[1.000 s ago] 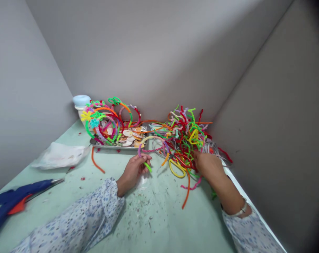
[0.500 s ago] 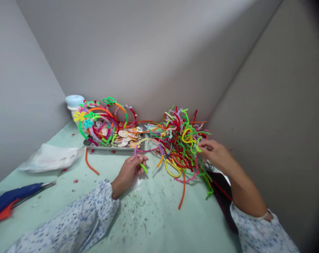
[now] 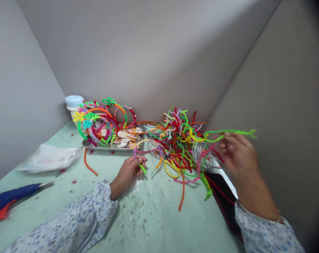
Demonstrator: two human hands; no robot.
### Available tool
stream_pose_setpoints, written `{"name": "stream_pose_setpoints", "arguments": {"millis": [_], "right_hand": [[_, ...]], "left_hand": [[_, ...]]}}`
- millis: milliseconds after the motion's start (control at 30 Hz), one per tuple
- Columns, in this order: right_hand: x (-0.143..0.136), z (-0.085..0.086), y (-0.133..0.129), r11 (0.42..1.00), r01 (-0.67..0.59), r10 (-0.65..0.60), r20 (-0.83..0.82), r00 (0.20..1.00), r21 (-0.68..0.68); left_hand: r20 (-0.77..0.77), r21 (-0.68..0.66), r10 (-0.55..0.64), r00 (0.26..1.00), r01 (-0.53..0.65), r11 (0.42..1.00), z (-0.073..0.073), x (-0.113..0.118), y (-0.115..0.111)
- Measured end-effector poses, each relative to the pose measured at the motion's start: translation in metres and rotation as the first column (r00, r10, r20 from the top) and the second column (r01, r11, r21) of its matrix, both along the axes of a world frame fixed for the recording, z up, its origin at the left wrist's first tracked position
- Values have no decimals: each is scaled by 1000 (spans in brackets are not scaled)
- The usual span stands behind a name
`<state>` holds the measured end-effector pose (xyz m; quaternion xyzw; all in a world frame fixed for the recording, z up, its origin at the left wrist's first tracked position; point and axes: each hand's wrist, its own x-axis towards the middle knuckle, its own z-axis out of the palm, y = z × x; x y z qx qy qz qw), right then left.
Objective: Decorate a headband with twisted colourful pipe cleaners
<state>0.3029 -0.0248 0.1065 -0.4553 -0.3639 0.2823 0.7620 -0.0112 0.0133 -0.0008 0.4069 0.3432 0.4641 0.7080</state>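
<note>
Pinched in my left hand point(image 3: 130, 170) is one end of a headband point(image 3: 149, 141) wrapped in purple, cream, orange and green pipe cleaner. Its arch stands up above my fingers, and a bare wire tip shows at the orange end. My right hand point(image 3: 238, 151) is closed on green pipe cleaners point(image 3: 228, 132), lifted at the right side of the tangled pile of pipe cleaners point(image 3: 180, 140). Yellow strands trail from them back into the pile. A pair of yellow-handled scissors point(image 3: 172, 169) appears to lie at the pile's front.
A metal tray point(image 3: 112, 149) holds shells and several finished headbands point(image 3: 96, 121). Behind it stands a white bottle with a blue lid point(image 3: 74, 101). On the left lie a plastic bag point(image 3: 49, 157) and a blue-orange glue gun point(image 3: 14, 198). A dark flat object point(image 3: 222, 191) sits below my right wrist.
My right hand has moved right and pulled green pipe cleaners out from the pile's edge, uncovering a coil of silvery wire. My left hand stays with the headband.
</note>
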Motion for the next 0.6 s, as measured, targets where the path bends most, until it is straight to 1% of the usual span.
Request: {"name": "stream_pose_setpoints", "arguments": {"millis": [100, 200, 300, 400, 500, 600], "right_hand": [[0, 9, -5, 994, 78, -74, -60, 995, 75], [2, 14, -6, 992, 91, -84, -84, 993, 86], [7, 13, -4, 993, 101, -86, -197, 977, 68], [13, 10, 0, 983, 158, -124, -301, 946, 92], [17, 8, 1, 965, 206, -159, -267, 950, 159], [17, 9, 0, 949, 218, -174, -200, 964, 227]], "left_hand": [[-7, 4, 0, 1000, 0, 1000, -1, 0, 0], [-9, 9, -3, 1000, 3, 1000, -3, -1, 1], [-10, 5, -5, 1000, 5, 1000, -3, -1, 1], [-9, -5, -1, 1000, 1, 1000, -2, -1, 1], [-16, -18, 0, 1000, 0, 1000, 0, -1, 0], [-20, -23, -3, 1000, 3, 1000, 2, 0, -1]]}}
